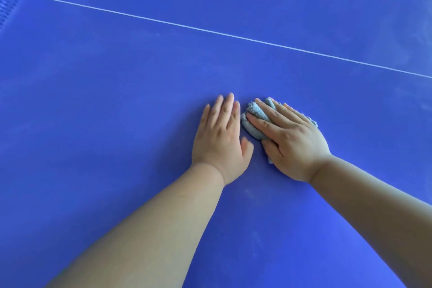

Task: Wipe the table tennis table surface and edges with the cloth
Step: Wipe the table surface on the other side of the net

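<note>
Fingers [266, 111] of our right hand [292, 142] lay straight, pressing the bunched cloth [251, 127] onto the table [117, 100] at frame centre; our left hand [219, 138] rested flat, holding nothing. Soft, light, we judged: best pinned under the palm.

The desk [117, 100] is deep blue, crossed by one thin white line [210, 30]. The cloth [254, 117] is pale grey-blue. The net [11, 0] shows blue mesh.
</note>
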`<control>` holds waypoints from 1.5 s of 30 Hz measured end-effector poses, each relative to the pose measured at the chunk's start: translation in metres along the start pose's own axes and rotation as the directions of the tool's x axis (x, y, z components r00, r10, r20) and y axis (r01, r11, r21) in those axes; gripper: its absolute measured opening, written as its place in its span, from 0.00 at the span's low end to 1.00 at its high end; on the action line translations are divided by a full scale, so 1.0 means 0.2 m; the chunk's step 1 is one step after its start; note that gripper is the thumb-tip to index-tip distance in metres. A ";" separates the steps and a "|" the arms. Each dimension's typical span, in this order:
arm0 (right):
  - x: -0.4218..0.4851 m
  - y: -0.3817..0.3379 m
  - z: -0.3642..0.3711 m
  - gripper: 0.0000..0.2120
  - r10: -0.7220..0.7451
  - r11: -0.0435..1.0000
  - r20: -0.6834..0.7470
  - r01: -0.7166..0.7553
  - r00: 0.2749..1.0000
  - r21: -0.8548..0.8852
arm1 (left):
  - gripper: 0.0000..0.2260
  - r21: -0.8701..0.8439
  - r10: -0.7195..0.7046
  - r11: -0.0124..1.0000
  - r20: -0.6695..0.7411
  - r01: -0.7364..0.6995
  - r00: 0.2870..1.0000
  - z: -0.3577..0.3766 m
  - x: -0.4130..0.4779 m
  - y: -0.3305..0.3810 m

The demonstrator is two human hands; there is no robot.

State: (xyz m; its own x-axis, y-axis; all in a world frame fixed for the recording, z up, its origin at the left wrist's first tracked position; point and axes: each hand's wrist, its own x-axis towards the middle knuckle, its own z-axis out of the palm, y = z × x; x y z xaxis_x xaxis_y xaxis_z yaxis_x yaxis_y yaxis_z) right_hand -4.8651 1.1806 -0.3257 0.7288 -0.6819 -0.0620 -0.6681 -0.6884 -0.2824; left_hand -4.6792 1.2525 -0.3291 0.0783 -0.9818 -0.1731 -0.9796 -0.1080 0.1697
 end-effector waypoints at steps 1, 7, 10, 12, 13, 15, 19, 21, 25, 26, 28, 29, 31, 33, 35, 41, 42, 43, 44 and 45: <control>0.01 0.00 -0.01 0.28 -0.001 1.000 0.007 0.001 1.000 -0.007 | 0.35 0.000 0.036 0.999 0.011 -0.036 0.999 0.00 -0.07 -0.03; 0.31 0.13 -0.06 0.30 0.146 0.988 -0.016 -0.146 0.989 -0.040 | 0.37 0.138 0.056 0.988 0.047 -0.062 0.997 0.00 -0.24 -0.33; 0.52 0.20 -0.05 0.31 0.159 0.982 -0.044 -0.163 0.986 -0.092 | 0.38 0.110 0.061 0.992 0.005 -0.061 0.998 0.04 -0.22 -0.34; 0.57 0.18 -0.05 0.30 0.147 0.985 -0.041 -0.150 0.988 -0.090 | 0.39 0.102 0.059 0.993 -0.011 -0.058 0.998 0.04 -0.22 -0.34; 0.56 0.16 -0.05 0.30 0.147 0.986 -0.041 -0.150 0.988 -0.078 | 0.39 0.101 0.059 0.993 -0.016 -0.057 0.998 0.04 -0.22 -0.34; 0.46 0.07 -0.04 0.30 0.095 0.994 -0.025 -0.097 0.995 -0.055 | 0.40 0.101 0.052 0.994 -0.013 -0.050 0.999 0.04 -0.22 -0.34; 0.02 -0.16 0.07 0.28 -0.176 0.984 0.027 0.176 0.984 -0.015 | 0.40 0.094 0.051 0.994 -0.017 -0.049 0.999 0.04 -0.22 -0.34; -0.03 -0.16 0.08 0.26 -0.242 0.970 0.033 0.242 0.970 0.008 | 0.40 0.090 0.048 0.995 -0.026 -0.046 0.998 0.05 -0.22 -0.34; 0.36 0.02 -0.02 0.29 -0.030 1.000 -0.053 0.030 0.998 0.007 | 0.40 0.087 0.053 0.995 -0.046 -0.049 0.998 0.05 -0.22 -0.34; 0.48 0.06 -0.05 0.29 0.054 0.998 -0.072 -0.053 0.996 0.020 | 0.40 0.084 0.051 0.995 -0.051 -0.047 0.997 0.05 -0.22 -0.35; 0.65 0.11 -0.07 0.28 0.130 0.991 -0.070 -0.131 0.989 -0.001 | 0.40 0.083 0.052 0.995 -0.057 -0.047 0.997 0.06 -0.23 -0.35; 0.68 0.11 -0.07 0.28 0.126 0.992 -0.060 -0.127 0.990 -0.019 | 0.40 0.087 0.054 0.995 -0.059 -0.049 0.997 0.06 -0.22 -0.35; 0.64 0.05 -0.06 0.30 0.071 0.997 -0.027 -0.072 0.997 -0.039 | 0.40 0.084 0.058 0.995 -0.060 -0.053 0.997 0.06 -0.22 -0.35; 0.47 -0.04 -0.02 0.31 -0.049 0.997 -0.003 0.049 0.999 -0.058 | 0.41 0.076 0.052 0.996 -0.064 -0.047 0.997 0.06 -0.22 -0.35; 0.22 -0.12 0.03 0.30 -0.185 0.980 0.040 0.188 0.982 -0.064 | 0.42 0.075 0.051 0.996 -0.062 -0.046 0.997 0.06 -0.22 -0.35; 0.10 -0.09 0.03 0.28 -0.273 0.960 0.063 0.276 0.960 -0.042 | 0.44 0.086 0.057 0.995 -0.064 -0.051 0.996 0.08 -0.22 -0.34; 0.20 -0.08 0.02 0.29 -0.194 0.980 0.030 0.195 0.981 -0.048 | 0.44 0.083 0.056 0.995 -0.066 -0.050 0.996 0.07 -0.22 -0.34; 0.30 -0.07 0.00 0.30 -0.099 0.994 0.008 0.099 0.995 -0.037 | 0.44 0.081 0.053 0.996 -0.070 -0.047 0.996 0.07 -0.22 -0.35; 0.38 -0.07 -0.01 0.30 -0.020 0.999 -0.006 0.020 1.000 -0.028 | 0.44 0.081 0.051 0.996 -0.076 -0.045 0.996 0.07 -0.22 -0.35; 0.44 -0.07 -0.02 0.30 0.027 0.999 -0.015 -0.027 1.000 -0.026 | 0.45 0.083 0.051 0.996 -0.082 -0.044 0.995 0.07 -0.22 -0.35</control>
State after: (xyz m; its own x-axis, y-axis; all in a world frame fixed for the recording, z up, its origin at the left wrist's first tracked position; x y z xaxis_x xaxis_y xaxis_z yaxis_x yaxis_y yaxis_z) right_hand -4.7922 1.1299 -0.3239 0.7080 -0.7040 -0.0550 -0.6915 -0.6754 -0.2561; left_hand -4.6168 1.3053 -0.3459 0.0432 -0.9956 -0.0836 -0.9941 -0.0513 0.0961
